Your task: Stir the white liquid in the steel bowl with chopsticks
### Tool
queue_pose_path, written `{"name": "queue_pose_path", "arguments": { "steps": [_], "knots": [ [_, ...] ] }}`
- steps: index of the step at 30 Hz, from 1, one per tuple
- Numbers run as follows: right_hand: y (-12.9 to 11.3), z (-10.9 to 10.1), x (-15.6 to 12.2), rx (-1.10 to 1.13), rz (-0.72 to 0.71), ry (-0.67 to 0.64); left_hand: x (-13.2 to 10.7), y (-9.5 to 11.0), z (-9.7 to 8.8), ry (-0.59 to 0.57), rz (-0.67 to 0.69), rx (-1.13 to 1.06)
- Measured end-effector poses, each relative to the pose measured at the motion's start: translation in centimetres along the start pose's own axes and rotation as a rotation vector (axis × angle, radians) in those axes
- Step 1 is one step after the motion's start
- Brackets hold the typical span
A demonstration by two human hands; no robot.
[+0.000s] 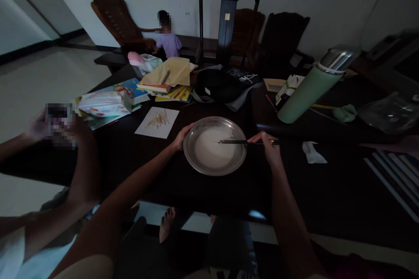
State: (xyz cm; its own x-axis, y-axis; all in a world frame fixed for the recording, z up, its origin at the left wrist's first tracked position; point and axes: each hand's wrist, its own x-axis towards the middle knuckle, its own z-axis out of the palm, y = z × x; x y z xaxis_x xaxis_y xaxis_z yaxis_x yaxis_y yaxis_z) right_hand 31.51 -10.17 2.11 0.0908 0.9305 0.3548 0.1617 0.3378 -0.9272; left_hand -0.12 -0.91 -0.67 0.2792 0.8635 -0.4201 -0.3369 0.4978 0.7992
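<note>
A round metal plate (196, 161) holding white liquid sits on the dark table in front of me. My left hand (181, 138) grips the plate's left rim, fingers curled over the edge. My right hand (269, 145) is closed on dark chopsticks (234, 142), held level with their tips over the white liquid near the plate's middle. A white sheet of paper (144, 128) with a small heap of toothpicks (159, 118) lies just left of the plate.
A green thermos (306, 93) lies tilted to the right, a crumpled tissue (312, 152) near it. Books (108, 102), a yellow envelope (172, 72) and a dark bag (222, 85) crowd the back. Another person's arms (75, 161) hold a phone at left. A child (166, 39) sits among chairs (227, 17) behind.
</note>
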Motion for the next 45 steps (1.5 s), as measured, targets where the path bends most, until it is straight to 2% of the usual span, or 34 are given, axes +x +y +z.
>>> {"name": "queue_pose_path", "arguments": {
  "steps": [2, 7, 9, 13, 15, 19, 25, 29, 33, 36, 38, 40, 42, 45],
  "knots": [
    [0.0, -0.1, 0.0, 0.049, 0.008, -0.011, 0.1, -0.1, -0.1, -0.027, 0.011, 0.009],
    [-0.3, 0.7, -0.2, -0.045, 0.003, -0.210, 0.3, -0.2, -0.3, -0.035, 0.022, 0.003],
    [-0.2, 0.6, -0.1, -0.075, -0.003, -0.175, 0.3, -0.2, -0.3, -0.026, 0.020, -0.010],
    [0.1, -0.3, -0.2, -0.006, -0.004, -0.024, 0.1, -0.2, -0.2, -0.040, 0.018, 0.011],
    [0.0, -0.1, -0.2, 0.016, -0.010, -0.061, 0.0, -0.1, -0.1, -0.040, 0.035, 0.014],
    [-0.6, 0.9, 0.0, -0.027, 0.012, -0.242, -0.1, 0.0, 0.2, -0.015, 0.050, -0.020],
    [-1.9, 0.0, 0.5, -0.062, -0.017, -0.171, -0.2, 0.0, 0.2, -0.005, 0.029, -0.032],
    [-2.4, 0.2, 0.4, -0.055, -0.031, -0.263, -0.2, 0.0, 0.1, -0.037, 0.051, -0.020],
    [-1.5, 1.2, 0.8, -0.143, -0.077, -0.331, -0.2, -0.1, 0.1, -0.087, 0.075, -0.015],
    [-0.2, 0.6, 1.1, -0.138, -0.088, -0.225, -0.1, -0.2, 0.1, -0.084, 0.071, -0.032],
    [0.5, 0.0, 1.1, -0.057, -0.070, -0.124, 0.0, -0.3, 0.0, -0.074, 0.075, -0.025],
    [0.9, -0.4, 0.7, 0.027, -0.040, -0.092, 0.1, -0.3, -0.1, -0.075, 0.084, -0.007],
    [1.1, 0.0, 0.3, 0.054, -0.023, -0.152, 0.0, -0.2, 0.0, -0.068, 0.082, 0.008],
    [0.9, 1.0, 0.0, -0.027, -0.053, -0.278, -0.1, 0.0, 0.1, -0.049, 0.058, -0.003]
  ]
}}
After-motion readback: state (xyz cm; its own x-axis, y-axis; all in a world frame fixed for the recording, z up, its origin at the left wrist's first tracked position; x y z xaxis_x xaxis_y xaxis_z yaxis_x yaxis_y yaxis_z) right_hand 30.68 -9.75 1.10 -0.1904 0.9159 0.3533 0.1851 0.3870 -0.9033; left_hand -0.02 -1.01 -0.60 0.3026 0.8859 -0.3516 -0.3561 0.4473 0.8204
